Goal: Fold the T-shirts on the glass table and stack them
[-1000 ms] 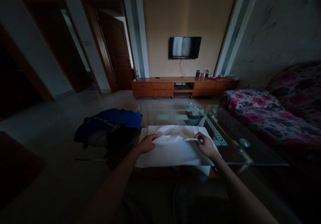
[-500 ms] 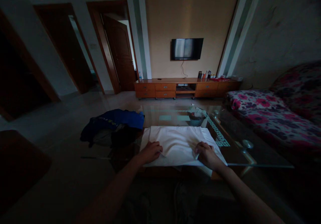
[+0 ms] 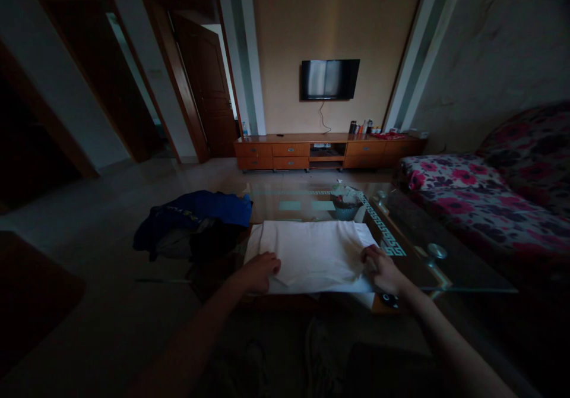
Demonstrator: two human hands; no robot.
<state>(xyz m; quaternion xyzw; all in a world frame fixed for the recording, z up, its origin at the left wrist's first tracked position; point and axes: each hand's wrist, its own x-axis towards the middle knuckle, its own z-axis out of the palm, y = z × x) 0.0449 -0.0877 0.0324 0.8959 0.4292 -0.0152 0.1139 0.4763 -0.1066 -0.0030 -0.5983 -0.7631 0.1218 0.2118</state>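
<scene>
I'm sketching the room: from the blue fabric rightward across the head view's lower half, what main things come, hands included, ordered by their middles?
Blue fabric, left hand, white cloth, basket, right hand, flowered sofa.

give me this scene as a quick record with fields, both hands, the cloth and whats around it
left hand: on the left part of the white cloth, fingers curled; grip unclear
right hand: on the cloth's right part, fingers curled; grip unclear
cloth: spread on the glass table, lightly creased
left of cloth: blue clothing
right: flowered sofa
background: television above a wooden cabinet
light: dim
</scene>
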